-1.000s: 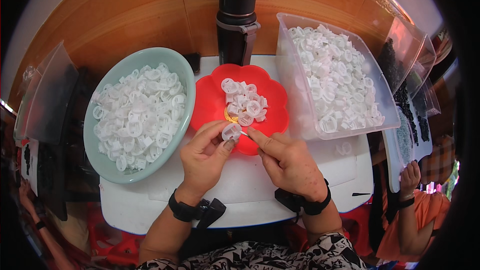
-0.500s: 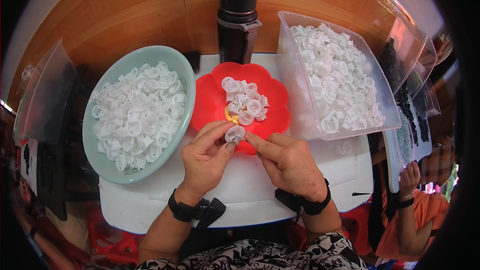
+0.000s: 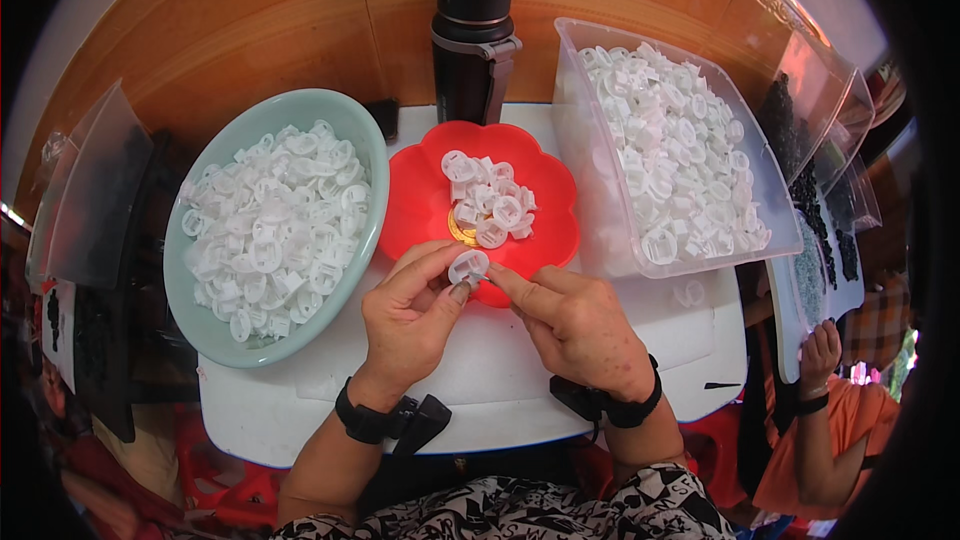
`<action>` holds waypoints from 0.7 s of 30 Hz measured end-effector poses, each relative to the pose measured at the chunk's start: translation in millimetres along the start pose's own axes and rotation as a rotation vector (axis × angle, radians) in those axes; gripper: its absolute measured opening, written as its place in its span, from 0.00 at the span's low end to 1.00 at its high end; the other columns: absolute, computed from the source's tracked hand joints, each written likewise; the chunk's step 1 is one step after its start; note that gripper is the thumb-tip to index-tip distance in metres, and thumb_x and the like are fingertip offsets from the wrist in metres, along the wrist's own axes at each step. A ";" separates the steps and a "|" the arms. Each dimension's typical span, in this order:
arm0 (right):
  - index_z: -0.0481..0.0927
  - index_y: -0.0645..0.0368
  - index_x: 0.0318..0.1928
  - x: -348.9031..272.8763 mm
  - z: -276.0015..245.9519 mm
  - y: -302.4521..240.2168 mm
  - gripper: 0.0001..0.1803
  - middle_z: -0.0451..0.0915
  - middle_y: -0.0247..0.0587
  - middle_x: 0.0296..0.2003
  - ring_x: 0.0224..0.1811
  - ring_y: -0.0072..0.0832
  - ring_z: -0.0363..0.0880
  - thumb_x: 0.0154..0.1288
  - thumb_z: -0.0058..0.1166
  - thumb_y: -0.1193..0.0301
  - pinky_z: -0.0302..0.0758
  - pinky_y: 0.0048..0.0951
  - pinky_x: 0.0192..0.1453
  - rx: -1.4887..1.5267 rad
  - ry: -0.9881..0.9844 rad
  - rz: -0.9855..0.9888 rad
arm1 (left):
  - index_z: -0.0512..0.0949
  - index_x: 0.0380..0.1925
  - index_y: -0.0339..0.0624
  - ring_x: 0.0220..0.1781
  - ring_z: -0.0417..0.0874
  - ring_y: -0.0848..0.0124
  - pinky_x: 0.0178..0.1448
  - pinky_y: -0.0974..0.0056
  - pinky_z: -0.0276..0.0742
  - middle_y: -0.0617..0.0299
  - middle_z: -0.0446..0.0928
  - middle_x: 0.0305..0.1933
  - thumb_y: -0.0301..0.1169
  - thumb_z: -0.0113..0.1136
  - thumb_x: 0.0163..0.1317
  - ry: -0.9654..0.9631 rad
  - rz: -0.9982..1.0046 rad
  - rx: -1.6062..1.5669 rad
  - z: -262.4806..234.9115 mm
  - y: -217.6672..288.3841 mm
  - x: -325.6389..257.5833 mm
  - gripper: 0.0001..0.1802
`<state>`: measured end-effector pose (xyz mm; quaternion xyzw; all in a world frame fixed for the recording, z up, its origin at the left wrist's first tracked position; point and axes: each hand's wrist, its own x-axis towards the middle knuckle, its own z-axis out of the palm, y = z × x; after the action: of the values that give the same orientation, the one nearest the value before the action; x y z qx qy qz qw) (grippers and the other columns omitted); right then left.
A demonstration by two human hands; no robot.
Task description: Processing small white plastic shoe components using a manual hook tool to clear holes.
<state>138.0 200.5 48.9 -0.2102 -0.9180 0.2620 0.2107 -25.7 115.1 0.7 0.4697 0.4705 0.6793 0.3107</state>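
Note:
Between thumb and fingers, my left hand [image 3: 410,302] pinches a small round white plastic piece [image 3: 468,266] with a slotted middle. My right hand [image 3: 577,318] is closed, its index fingertip at the right edge of that piece; whatever its fingers grip there is too small or hidden to make out. Both hands are over the near edge of a red scalloped bowl [image 3: 413,202]. In the bowl lies a small heap of similar white plastic pieces [image 3: 492,198].
At left stands a pale green basin [image 3: 180,285] heaped with white pieces; at right, a clear plastic bin [image 3: 690,265] full of them. A black thermos [image 3: 470,50] stands behind the bowl. One loose piece [image 3: 689,292] lies on the white table [image 3: 480,390]. A co-worker's hand [image 3: 820,352] shows at far right.
Almost nothing differs. The round piece in my left hand has tilted slightly, with my right fingertip still at its edge.

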 end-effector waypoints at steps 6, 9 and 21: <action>0.76 0.60 0.52 -0.9 4.0 -0.7 0.25 0.71 0.39 0.22 0.22 0.34 0.74 0.48 0.53 0.80 0.71 0.33 0.26 -0.139 -0.018 -0.057 | 0.75 0.46 0.29 0.44 0.78 0.71 0.47 0.71 0.76 0.52 0.73 0.48 0.11 0.54 0.55 0.067 0.062 0.167 4.8 1.8 -1.2 0.17; 0.74 0.61 0.53 -1.4 6.8 -1.7 0.28 0.71 0.40 0.22 0.23 0.35 0.74 0.46 0.52 0.80 0.71 0.32 0.26 -0.192 -0.024 -0.068 | 0.76 0.46 0.31 0.47 0.78 0.70 0.49 0.69 0.77 0.52 0.73 0.50 0.12 0.55 0.55 0.053 0.098 0.245 3.7 3.7 -1.4 0.16; 0.72 0.64 0.56 -0.4 9.4 -7.8 0.29 0.73 0.43 0.23 0.24 0.37 0.76 0.47 0.51 0.80 0.72 0.33 0.28 -0.238 -0.101 -0.033 | 0.76 0.42 0.29 0.41 0.80 0.68 0.42 0.70 0.77 0.48 0.74 0.46 0.10 0.54 0.52 0.065 0.182 0.324 5.7 -1.9 -1.1 0.16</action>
<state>131.5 190.6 46.0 -0.2050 -0.9554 0.1579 0.1422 -20.0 116.8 -0.9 0.5319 0.5392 0.6348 0.1529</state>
